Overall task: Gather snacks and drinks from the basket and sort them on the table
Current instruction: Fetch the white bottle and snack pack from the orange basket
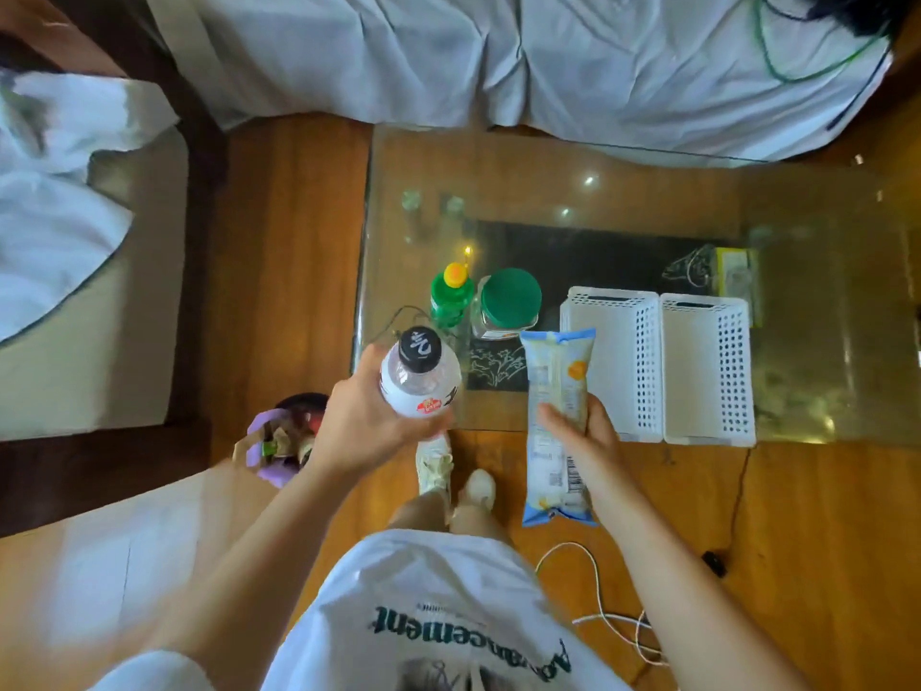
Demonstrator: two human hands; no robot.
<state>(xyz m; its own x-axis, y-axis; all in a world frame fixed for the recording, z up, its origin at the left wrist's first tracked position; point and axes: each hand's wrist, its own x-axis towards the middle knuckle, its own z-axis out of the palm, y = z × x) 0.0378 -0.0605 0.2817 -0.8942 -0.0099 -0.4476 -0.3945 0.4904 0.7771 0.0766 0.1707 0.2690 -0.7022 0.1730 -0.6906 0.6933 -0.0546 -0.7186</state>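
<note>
**Both hands full at the glass surface**

Looking straight down here. Left hand wrapped around a clear bottle with a black cap and white label, held upright over the near-left corner of the glass surface. Right hand gripping a long blue-and-white snack packet around its middle, fingers curled over the front, top end poking over the near edge of the surface, barcode end hanging down over the wooden floor.

Already standing on the surface: a green bottle with an orange-yellow cap, and just beside it on the right a clear jar with a wide green lid. Right of those, two white perforated bins side by side, touching, at the near edge. Can't tell if anything's inside them, look bare from up here.

Down on the floor to the left, a purple basket with some stuff in it, too blurry to say what. White cable looped on the floor near the right, thin black cord close by. White sneakers poking out below the surface edge. Rumpled white bedding across the top.
</note>
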